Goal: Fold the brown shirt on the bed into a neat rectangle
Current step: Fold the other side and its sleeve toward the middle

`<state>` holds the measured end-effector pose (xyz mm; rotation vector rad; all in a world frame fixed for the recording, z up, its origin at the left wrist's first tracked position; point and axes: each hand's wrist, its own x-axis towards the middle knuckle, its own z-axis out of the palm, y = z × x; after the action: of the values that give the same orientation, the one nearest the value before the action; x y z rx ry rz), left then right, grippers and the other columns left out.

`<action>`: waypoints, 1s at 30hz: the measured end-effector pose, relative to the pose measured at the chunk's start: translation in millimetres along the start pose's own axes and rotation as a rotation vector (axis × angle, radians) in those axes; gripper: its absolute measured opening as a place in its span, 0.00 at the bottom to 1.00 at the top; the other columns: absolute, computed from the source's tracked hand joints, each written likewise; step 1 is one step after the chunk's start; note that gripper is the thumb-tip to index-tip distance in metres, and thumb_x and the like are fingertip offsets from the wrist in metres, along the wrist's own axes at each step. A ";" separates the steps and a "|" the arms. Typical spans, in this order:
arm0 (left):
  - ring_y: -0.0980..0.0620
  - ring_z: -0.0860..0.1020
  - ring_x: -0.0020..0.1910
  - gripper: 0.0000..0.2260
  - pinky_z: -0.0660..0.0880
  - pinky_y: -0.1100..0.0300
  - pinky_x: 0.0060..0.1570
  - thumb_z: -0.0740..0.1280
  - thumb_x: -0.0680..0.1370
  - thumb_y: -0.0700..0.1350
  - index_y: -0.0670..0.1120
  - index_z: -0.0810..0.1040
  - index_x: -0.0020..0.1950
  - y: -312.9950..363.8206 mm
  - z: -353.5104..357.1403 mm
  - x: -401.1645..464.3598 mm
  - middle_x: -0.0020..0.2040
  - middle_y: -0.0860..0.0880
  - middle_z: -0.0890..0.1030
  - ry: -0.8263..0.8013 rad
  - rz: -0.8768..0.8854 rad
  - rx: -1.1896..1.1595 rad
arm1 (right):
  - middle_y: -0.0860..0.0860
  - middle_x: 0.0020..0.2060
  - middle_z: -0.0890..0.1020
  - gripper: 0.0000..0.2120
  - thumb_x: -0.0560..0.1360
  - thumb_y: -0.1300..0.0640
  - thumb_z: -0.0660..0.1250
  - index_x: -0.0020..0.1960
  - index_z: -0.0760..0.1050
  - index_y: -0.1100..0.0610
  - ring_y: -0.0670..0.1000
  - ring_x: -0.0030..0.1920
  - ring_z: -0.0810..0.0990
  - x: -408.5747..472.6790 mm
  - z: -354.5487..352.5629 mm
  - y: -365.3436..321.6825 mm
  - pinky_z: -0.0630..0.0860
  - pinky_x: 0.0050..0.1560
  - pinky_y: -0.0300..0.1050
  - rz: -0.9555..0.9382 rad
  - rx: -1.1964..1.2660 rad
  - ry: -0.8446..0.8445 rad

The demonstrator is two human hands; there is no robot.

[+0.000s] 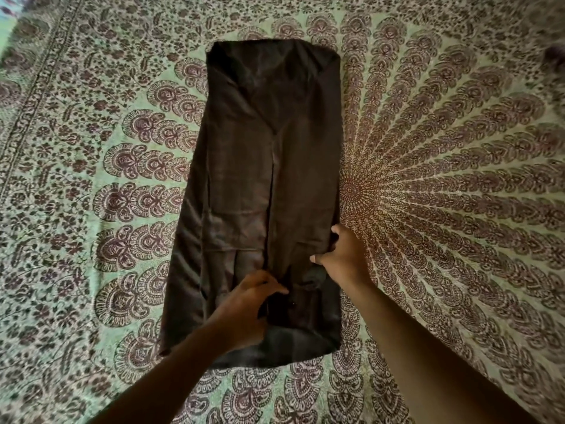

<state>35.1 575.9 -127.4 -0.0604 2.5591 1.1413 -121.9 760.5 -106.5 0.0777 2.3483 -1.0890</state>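
The brown shirt lies flat on the bed as a long narrow strip, both sides folded inward so that they meet along a middle seam. My left hand rests on its near end, fingers curled around a fold of cloth near the middle. My right hand grips the shirt's right edge a little farther up, thumb on top and fingers tucked under the cloth.
The bedspread is pale green with a dense brown mandala print and stretches around the shirt on all sides. A patterned border band runs along the far left. A dark blurred object shows at the upper right edge.
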 end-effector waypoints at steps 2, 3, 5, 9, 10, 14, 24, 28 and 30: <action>0.59 0.75 0.63 0.28 0.75 0.63 0.63 0.69 0.63 0.48 0.56 0.79 0.64 0.5 -6.9 0.4 0.63 0.58 0.74 -0.032 -0.043 -0.006 | 0.45 0.39 0.81 0.23 0.64 0.65 0.83 0.50 0.74 0.53 0.47 0.39 0.81 0.7 -0.6 -0.3 0.70 0.33 0.30 0.005 0.000 0.027; 0.58 0.75 0.63 0.29 0.76 0.58 0.62 0.70 0.62 0.50 0.57 0.78 0.64 2.4 -10.5 1.6 0.63 0.58 0.74 -0.026 -0.064 -0.031 | 0.45 0.40 0.82 0.24 0.62 0.64 0.84 0.50 0.75 0.54 0.46 0.40 0.81 0.6 -0.8 0.5 0.71 0.33 0.30 0.011 -0.003 0.031; 0.57 0.72 0.65 0.28 0.77 0.54 0.62 0.68 0.66 0.53 0.56 0.75 0.67 12.8 -18.0 7.2 0.66 0.57 0.72 0.032 -0.067 -0.005 | 0.44 0.41 0.82 0.24 0.60 0.62 0.86 0.50 0.77 0.56 0.43 0.40 0.81 -0.4 -2.0 1.3 0.75 0.35 0.32 0.034 -0.032 0.008; 0.50 0.63 0.75 0.36 0.69 0.46 0.68 0.67 0.74 0.56 0.57 0.58 0.80 27.7 -31.2 27.6 0.83 0.57 0.52 0.035 -0.037 0.416 | 0.47 0.42 0.86 0.23 0.56 0.54 0.86 0.47 0.83 0.55 0.50 0.44 0.85 3.8 3.3 9.3 0.84 0.46 0.50 0.094 -0.177 -0.064; 0.49 0.59 0.77 0.37 0.66 0.43 0.70 0.67 0.75 0.57 0.58 0.54 0.82 28.2 -34.5 34.5 0.84 0.57 0.48 -0.035 -0.063 0.489 | 0.48 0.42 0.86 0.22 0.57 0.52 0.86 0.47 0.82 0.55 0.51 0.44 0.85 5.5 5.6 10.6 0.84 0.45 0.50 0.092 -0.191 -0.065; 0.47 0.59 0.77 0.27 0.60 0.43 0.72 0.63 0.79 0.55 0.56 0.61 0.78 32.4 -51.0 64.9 0.80 0.55 0.56 -0.191 -0.131 0.532 | 0.48 0.37 0.82 0.18 0.65 0.44 0.81 0.42 0.78 0.54 0.53 0.39 0.83 13.1 4.4 -4.2 0.76 0.33 0.45 0.085 -0.243 0.015; 0.42 0.76 0.61 0.12 0.75 0.46 0.57 0.66 0.77 0.45 0.49 0.80 0.60 41.9 -138.1 192.6 0.60 0.48 0.77 0.244 -0.098 0.254 | 0.56 0.37 0.82 0.20 0.72 0.47 0.77 0.35 0.68 0.53 0.59 0.42 0.81 115.4 -31.3 -76.0 0.78 0.43 0.51 0.093 -0.139 0.307; 0.42 0.72 0.67 0.18 0.72 0.43 0.65 0.67 0.77 0.46 0.48 0.74 0.67 50.6 -170.6 267.9 0.66 0.46 0.72 0.254 -0.136 0.248 | 0.56 0.43 0.84 0.15 0.73 0.46 0.76 0.41 0.73 0.53 0.59 0.49 0.83 183.6 -42.0 -95.8 0.77 0.50 0.50 0.110 0.034 0.386; 0.41 0.71 0.68 0.20 0.71 0.42 0.66 0.66 0.78 0.46 0.47 0.71 0.69 53.6 -181.7 305.8 0.67 0.44 0.72 0.265 -0.148 0.256 | 0.53 0.41 0.82 0.13 0.75 0.50 0.76 0.44 0.74 0.55 0.58 0.48 0.83 216.8 -50.3 -111.1 0.74 0.48 0.46 0.078 0.096 0.388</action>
<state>-314.4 509.2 -74.3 -0.3548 2.8550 0.7898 -359.0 685.4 -111.5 0.4484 2.6015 -1.2374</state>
